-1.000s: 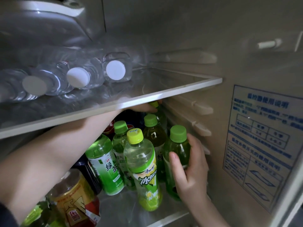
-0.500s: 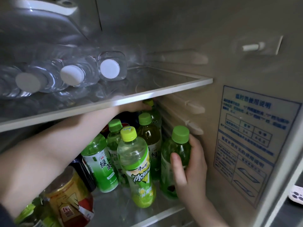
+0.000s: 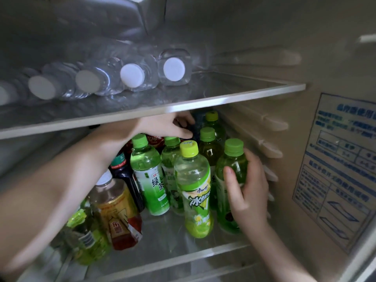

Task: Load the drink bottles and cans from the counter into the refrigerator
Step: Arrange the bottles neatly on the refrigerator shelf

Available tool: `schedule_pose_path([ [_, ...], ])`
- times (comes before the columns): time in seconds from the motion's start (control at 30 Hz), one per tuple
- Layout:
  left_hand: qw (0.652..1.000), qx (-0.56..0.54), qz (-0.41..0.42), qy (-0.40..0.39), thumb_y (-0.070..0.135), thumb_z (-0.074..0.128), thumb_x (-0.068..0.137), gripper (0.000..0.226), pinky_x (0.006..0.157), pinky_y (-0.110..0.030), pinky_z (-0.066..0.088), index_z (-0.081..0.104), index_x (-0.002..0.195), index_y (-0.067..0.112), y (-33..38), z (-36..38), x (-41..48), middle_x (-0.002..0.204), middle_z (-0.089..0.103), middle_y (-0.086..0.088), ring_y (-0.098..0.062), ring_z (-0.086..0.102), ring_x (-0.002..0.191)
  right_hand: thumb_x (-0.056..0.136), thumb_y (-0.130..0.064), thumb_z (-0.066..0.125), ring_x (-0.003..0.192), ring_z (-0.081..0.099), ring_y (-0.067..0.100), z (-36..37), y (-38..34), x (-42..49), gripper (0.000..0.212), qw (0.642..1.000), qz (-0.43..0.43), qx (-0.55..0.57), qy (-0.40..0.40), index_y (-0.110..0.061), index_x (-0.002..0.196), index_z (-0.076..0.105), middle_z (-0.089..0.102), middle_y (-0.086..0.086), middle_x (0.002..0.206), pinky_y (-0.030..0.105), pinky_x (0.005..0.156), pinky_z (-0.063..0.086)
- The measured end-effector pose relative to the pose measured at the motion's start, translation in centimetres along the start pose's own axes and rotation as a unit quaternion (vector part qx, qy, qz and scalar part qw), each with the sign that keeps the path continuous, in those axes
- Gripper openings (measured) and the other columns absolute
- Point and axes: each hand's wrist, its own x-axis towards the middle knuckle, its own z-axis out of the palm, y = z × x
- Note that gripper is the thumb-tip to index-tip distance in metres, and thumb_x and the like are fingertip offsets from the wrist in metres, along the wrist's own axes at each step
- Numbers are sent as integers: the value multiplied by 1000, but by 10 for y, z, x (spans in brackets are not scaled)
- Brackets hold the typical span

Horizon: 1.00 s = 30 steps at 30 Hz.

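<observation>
Barely shifted since a moment ago, my right hand (image 3: 250, 196) stayed clamped round the green bottle (image 3: 232, 165) mid-body (full, probably heavy, slick).

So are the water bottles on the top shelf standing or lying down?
Lying down: the water bottles show round white caps end-on.

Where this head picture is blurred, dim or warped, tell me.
Head view: the water bottles on the upper shelf smear into blur toward the left edge; head view: the wall sticker is too soft to read; head view: the green bottle at lower left lies dim beneath the left forearm; head view: sharpest on the yellow-capped bottle and the green-capped bottle that the right hand grips.
</observation>
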Motion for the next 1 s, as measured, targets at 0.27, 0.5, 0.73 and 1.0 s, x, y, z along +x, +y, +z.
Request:
schedule_pose_path([
  [0.27,997,51,40,-50,10,73,81,19,70,-24,50,66,98,10,-12,-3,-12,94,65,-5,-10,61,72,88,-41,48,110,53,14,1,3,-1,51,1000,-3,4,8,-10,129,49,56,0,119,33,91,45],
  [0.5,999,17,29,-21,3,74,77,23,87,-32,46,63,83,21,-22,-5,4,96,60,-2,-18,55,92,88,-42,48,109,53,10,1,3,-1,52,1000,-2,8,1,-11,129,48,56,-3,118,27,87,45],
  [0.73,998,14,22,-49,-7,73,71,41,88,-27,51,59,97,22,-27,-9,9,111,61,-7,-18,58,98,88,-41,48,109,54,11,2,2,-1,47,1000,-10,11,15,-18,129,46,55,-4,118,41,87,49],
  [1.0,990,143,-7,-7,32,78,72,40,85,-36,50,63,107,19,-32,-6,10,107,63,-6,-22,59,93,88,-39,48,109,54,16,5,5,-1,48,1000,-20,3,23,-14,130,46,55,-1,118,28,93,43],
])
